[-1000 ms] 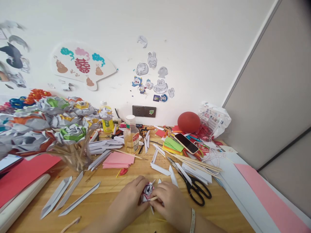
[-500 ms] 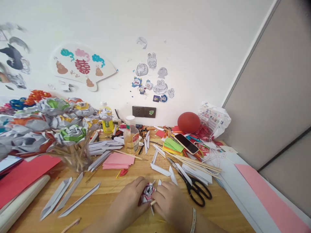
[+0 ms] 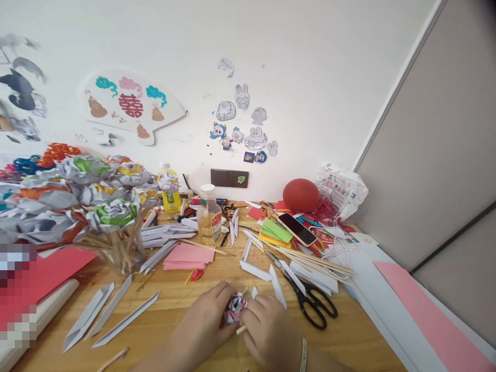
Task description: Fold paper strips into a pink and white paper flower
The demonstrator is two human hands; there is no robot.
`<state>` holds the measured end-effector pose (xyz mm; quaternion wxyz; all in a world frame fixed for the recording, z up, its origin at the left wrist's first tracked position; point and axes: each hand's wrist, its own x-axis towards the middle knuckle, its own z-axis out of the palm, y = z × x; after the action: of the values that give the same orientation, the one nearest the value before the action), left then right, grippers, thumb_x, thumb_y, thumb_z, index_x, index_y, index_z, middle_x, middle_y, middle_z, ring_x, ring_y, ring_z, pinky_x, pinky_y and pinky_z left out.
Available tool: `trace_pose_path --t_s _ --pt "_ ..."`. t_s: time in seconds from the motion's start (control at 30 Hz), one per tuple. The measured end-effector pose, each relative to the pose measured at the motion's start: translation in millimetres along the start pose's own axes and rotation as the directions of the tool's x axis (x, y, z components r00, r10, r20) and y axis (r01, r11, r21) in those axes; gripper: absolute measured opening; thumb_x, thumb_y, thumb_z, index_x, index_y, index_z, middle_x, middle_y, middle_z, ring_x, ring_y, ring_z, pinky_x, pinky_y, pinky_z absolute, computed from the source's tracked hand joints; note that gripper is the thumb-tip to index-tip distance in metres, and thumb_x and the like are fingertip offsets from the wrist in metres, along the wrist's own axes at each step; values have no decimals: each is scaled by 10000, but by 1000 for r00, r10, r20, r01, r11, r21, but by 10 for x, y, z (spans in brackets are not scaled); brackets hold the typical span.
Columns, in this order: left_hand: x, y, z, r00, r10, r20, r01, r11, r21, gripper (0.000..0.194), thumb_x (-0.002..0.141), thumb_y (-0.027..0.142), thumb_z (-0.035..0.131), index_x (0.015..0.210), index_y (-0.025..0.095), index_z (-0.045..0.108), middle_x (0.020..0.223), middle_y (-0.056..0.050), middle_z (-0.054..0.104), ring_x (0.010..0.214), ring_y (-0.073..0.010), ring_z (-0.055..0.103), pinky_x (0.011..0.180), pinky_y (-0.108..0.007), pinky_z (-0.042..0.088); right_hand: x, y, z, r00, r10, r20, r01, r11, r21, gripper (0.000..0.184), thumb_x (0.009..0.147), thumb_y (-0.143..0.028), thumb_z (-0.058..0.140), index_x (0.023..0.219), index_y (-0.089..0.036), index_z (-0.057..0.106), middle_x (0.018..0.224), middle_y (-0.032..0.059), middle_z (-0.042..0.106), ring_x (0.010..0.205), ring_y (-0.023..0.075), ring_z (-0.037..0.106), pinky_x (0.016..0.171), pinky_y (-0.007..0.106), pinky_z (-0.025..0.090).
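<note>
My left hand (image 3: 205,318) is closed around a small pink and white folded paper flower (image 3: 235,307), whose spiral middle faces up toward me. Close against its right side, my right hand (image 3: 274,328) has its fingers curled around a pale wooden stick (image 3: 241,329); the blunt end pokes out to the left below the flower. Most of the stick is hidden by the fingers, and I cannot tell whether it touches the flower. White folded paper strips (image 3: 278,287) lie just beyond my right hand, with black-handled scissors (image 3: 318,306) to their right.
Pink paper squares (image 3: 189,256) and a glue bottle (image 3: 209,219) stand ahead. Left is a jar of paper flowers (image 3: 120,250), with folded strips (image 3: 126,319) before it. On the right are wooden sticks (image 3: 313,260), a phone (image 3: 297,229) and a red balloon (image 3: 301,195).
My right hand has shifted slightly left, and the stick's end has moved a little left and down. The flower's spiral now shows more plainly between my hands.
</note>
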<state>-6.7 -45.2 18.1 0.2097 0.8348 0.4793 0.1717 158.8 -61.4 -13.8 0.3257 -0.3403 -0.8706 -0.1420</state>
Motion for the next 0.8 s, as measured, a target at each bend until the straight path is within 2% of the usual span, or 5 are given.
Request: trace_pose_path --t_s 0.1,0.23,0.6,0.8 --pt "-2 -10 5 1000 1 0 -1 1000 8 169 716 171 561 881 200 550 895 -47 595 811 -210 574 698 -295 439 -4 14 -56 987 111 120 -127 983 135 97 774 -149 461 742 -184 546 707 29 575 641 177 473 560 298 294" --pt "-6 -15 14 1000 12 5 -12 1000 6 168 718 169 558 883 196 548 898 -48 590 819 -213 569 713 -302 441 -10 14 -93 964 204 172 -237 950 204 118 742 -110 499 774 -204 563 725 2 588 674 161 507 586 283 313" --pt "-17 -26 18 999 32 7 -32 999 18 195 729 168 556 921 196 548 919 -58 593 836 -219 576 735 -317 451 -54 40 -30 969 139 207 -166 979 120 75 785 -142 540 822 -206 550 766 2 596 679 174 492 583 296 293" --pt "-25 -21 22 1000 26 11 -26 1000 10 193 728 165 555 920 191 555 917 -58 595 835 -222 576 737 -329 458 -52 40 9 977 134 164 -150 985 86 69 815 -142 543 777 -200 541 732 -5 597 661 169 507 569 292 299"
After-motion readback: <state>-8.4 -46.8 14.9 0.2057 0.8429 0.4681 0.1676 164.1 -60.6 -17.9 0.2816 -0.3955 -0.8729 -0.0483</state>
